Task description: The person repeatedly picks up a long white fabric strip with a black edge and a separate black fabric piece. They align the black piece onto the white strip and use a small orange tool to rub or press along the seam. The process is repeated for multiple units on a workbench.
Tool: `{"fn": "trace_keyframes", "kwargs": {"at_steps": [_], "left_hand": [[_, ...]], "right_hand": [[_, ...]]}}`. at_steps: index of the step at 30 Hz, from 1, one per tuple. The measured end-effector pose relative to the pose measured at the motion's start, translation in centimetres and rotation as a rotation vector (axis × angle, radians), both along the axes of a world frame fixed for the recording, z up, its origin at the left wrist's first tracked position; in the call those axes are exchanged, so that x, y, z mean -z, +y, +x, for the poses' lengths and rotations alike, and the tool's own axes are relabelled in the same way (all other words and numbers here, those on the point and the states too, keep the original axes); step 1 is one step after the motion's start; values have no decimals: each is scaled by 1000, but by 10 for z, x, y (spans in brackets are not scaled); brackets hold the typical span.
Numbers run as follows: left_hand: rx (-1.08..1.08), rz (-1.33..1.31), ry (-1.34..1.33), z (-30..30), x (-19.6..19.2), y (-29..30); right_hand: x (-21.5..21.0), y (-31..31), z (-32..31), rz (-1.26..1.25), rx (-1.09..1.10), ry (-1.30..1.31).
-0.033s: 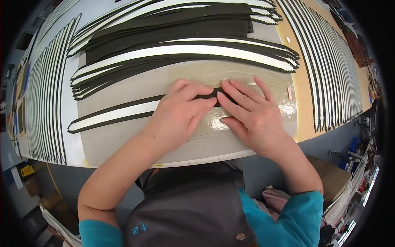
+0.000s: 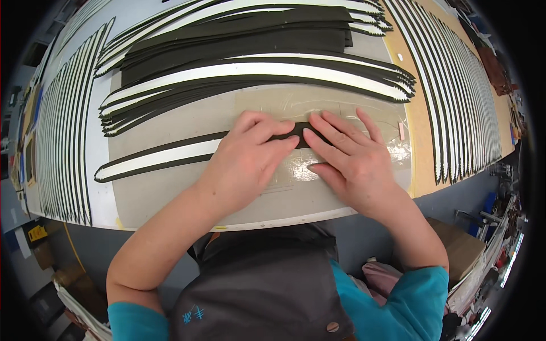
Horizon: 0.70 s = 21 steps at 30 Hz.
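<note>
In front of me a long strip (image 2: pixel 165 158) with black edges and a white middle lies across the table. My left hand (image 2: pixel 242 156) pinches it between thumb and forefinger, its knuckles bent. At the fingertips the strip shows only black, no white. My right hand (image 2: pixel 358 162) lies on the strip's right part, fingers stretched out and spread, fingertips close to those of my left. The strip's right end is hidden under that hand. Beneath both hands is a shiny clear sheet (image 2: pixel 304 170) on the grey work surface.
Beyond my hands lies a stack of similar strips (image 2: pixel 256 69), with black flat pieces (image 2: pixel 239 42) behind it. Rows of strips stand side by side at the left (image 2: pixel 65 131) and right (image 2: pixel 455 102). A small pink piece (image 2: pixel 401 131) lies right of my right hand.
</note>
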<state>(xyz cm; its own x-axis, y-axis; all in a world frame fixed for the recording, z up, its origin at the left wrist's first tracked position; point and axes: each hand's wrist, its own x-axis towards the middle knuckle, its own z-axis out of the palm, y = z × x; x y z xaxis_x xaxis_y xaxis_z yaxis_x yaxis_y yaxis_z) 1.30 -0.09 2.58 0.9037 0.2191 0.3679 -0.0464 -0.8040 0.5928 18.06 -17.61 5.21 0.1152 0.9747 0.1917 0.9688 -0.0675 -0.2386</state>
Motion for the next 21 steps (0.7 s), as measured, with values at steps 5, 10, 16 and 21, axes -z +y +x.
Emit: {"fn": "trace_keyframes", "kwargs": {"at_steps": [5, 10, 16, 21], "left_hand": [[-62, 248, -1, -22, 2, 3], [-86, 315, 30, -29, -1, 1], [-128, 293, -14, -23, -3, -2], [-164, 236, 66, -4, -20, 0]], "right_hand": [[-7, -12, 15, -63, 13, -69], [-13, -19, 20, -90, 26, -117], [-11, -11, 13, 7, 26, -119], [-12, 3, 26, 115, 47, 43]]}}
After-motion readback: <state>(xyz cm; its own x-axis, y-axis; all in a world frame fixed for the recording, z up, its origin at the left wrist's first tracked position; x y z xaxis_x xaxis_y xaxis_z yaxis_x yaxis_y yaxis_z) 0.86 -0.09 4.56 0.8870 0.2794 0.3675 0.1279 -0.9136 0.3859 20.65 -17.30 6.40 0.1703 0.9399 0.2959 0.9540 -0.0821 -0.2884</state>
